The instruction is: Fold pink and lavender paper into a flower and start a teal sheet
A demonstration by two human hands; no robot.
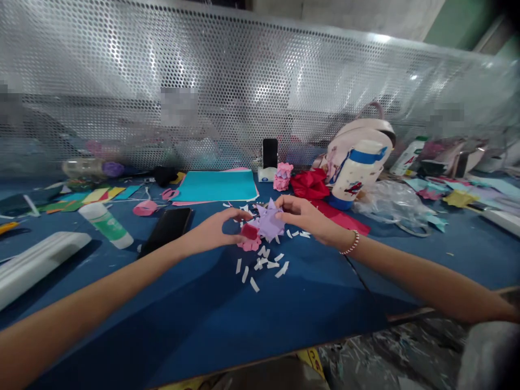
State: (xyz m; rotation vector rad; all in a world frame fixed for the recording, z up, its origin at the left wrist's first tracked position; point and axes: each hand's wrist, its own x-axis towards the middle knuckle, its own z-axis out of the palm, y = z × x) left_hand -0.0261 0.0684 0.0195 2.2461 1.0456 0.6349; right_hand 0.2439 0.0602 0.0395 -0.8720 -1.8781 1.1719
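Note:
Between my two hands, over the blue table, is a paper flower piece with a purple pointed part [270,222] and a pink scalloped part [249,244]. A small red patch [249,232] shows on the pink part. My left hand [217,233] pinches the pink side between thumb and fingertips. From the other side, my right hand [303,216] grips the purple part with thumb and forefinger. White paper strips [262,264] lie scattered just below and around the piece.
Left are a glue tube [106,225], a black phone [167,230] and a white box [40,265]. Turquoise paper sheets [219,186] lie behind. Another phone [270,153] stands upright near a perforated metal divider [227,81]. A bottle [357,173], a backpack [368,130] and plastic wrap [392,203] are right.

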